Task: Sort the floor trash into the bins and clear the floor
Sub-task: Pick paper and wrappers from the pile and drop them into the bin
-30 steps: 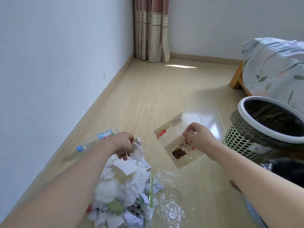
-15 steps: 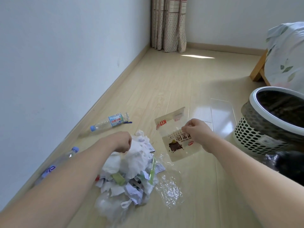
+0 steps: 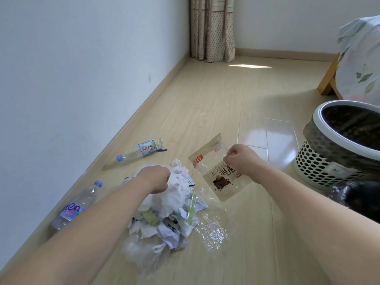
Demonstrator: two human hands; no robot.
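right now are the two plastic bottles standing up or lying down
Lying down: both bottles rest on their sides on the floor by the wall.

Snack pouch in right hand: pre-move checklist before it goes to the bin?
1. Right hand pinches the snack pouch: ok.
2. Pouch lifted off the floor: cannot tell.
3. Bin mouth open, liner in place: ok.
4. Path from pouch to bin free of things: ok.
5. Left hand on the paper pile, grip on a piece: cannot tell.
6. Two bottles by the wall not yet sorted: not ok.
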